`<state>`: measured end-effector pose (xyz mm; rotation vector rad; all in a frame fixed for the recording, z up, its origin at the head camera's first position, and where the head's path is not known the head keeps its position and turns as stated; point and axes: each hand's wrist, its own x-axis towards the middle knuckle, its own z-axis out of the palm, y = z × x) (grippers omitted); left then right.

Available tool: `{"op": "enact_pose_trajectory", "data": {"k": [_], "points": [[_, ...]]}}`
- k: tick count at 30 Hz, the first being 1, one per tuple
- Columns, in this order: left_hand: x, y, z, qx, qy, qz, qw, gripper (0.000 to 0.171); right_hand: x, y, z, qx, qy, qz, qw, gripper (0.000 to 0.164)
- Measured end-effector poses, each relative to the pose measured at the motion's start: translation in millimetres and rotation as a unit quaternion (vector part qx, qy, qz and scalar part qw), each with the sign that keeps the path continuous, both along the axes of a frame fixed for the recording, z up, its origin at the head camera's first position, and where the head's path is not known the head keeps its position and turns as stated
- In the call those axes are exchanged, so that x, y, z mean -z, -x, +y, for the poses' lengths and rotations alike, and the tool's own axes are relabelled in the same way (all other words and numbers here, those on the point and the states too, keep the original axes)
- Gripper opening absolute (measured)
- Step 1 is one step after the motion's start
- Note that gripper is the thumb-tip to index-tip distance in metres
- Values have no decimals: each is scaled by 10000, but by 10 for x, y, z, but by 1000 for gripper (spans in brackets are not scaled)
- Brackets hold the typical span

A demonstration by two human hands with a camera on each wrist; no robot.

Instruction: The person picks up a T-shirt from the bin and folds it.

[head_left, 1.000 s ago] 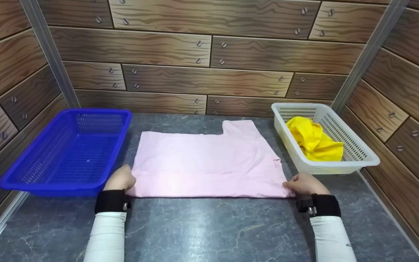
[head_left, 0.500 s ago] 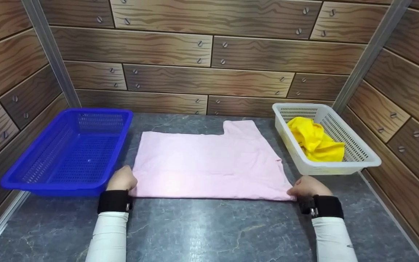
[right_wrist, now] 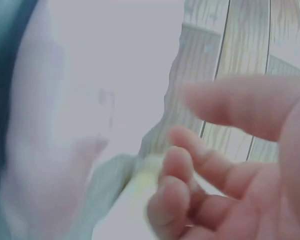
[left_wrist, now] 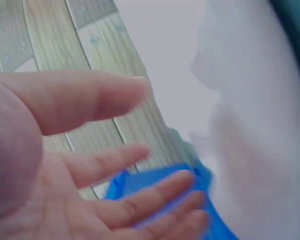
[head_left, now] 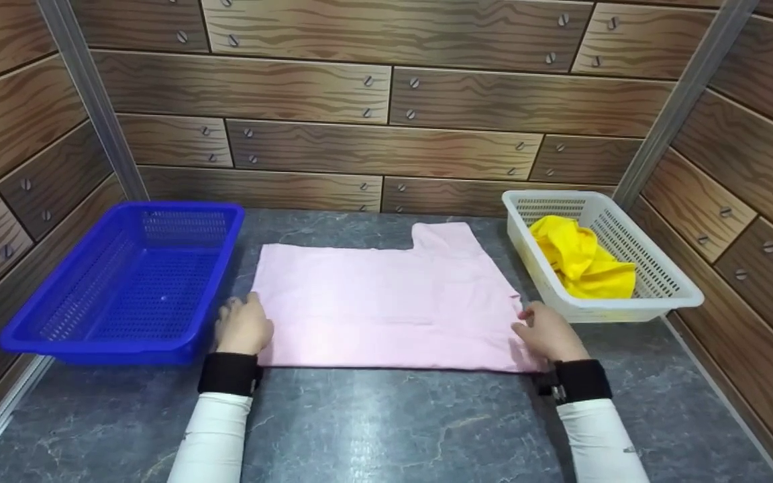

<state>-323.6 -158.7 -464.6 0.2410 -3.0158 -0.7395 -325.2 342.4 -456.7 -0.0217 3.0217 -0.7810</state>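
A pink T-shirt (head_left: pixel 373 302), folded in half lengthwise, lies flat on the grey table with its sleeve pointing toward the back wall. At its left end is my left hand (head_left: pixel 244 325), just over the cloth's edge; the left wrist view shows the thumb and fingers apart with nothing between them. My right hand (head_left: pixel 549 330) hovers at the shirt's right end, by the collar side. In the right wrist view its fingers (right_wrist: pixel 177 165) bend loosely, the thumb stands off from them, and no cloth is held. Whether either hand touches the shirt, I cannot tell.
A blue plastic basket (head_left: pixel 214 295) stands to the left of the shirt, close to the left hand. On the right is a white basket (head_left: pixel 601 308) holding a crumpled yellow cloth (head_left: pixel 578 258). Wood-patterned walls (head_left: pixel 386 94) enclose the table (head_left: pixel 386 422) at the back and sides.
Both hands have let go of the shirt's near corners. The left hand has moved right and opened out; the right has shifted slightly left and away from me. The shirt stays nearly in place.
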Motion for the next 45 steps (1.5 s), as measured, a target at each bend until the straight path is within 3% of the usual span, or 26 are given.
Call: {"op": "enact_pose_trajectory", "data": {"k": [3, 5, 13, 18, 24, 30, 35, 40, 45], "points": [[33, 20, 108, 394, -53, 313, 9987, 53, 77, 15, -168, -239, 59, 630, 9977, 34], [62, 26, 149, 631, -48, 312, 9975, 51, 142, 15, -265, -390, 28, 896, 9952, 31], [132, 10, 95, 1283, 77, -574, 9900, 59, 240, -19, -408, -585, -474, 665, 9949, 23], [103, 3, 111, 1286, 286, -637, 9892, 63, 195, -20, -413, -618, -864, 537, 9929, 22], [25, -70, 208, 1223, 842, -628, 9869, 58, 66, -63, -383, -516, -1081, -60, 9928, 23], [-61, -176, 341, 1190, 1168, -565, 9844, 48, -76, -129, -327, -368, -1157, -497, 9914, 32], [-104, -215, 384, 1268, 1362, -629, 9805, 51, -142, -149, -276, -338, -1046, -718, 9913, 37], [-125, -134, 317, 1158, 882, -601, 9875, 35, -165, -25, -193, -234, -450, -547, 9972, 29], [-138, 143, 211, 500, -128, -169, 9985, 49, -172, 329, -149, 70, 314, 432, 9986, 37]]}}
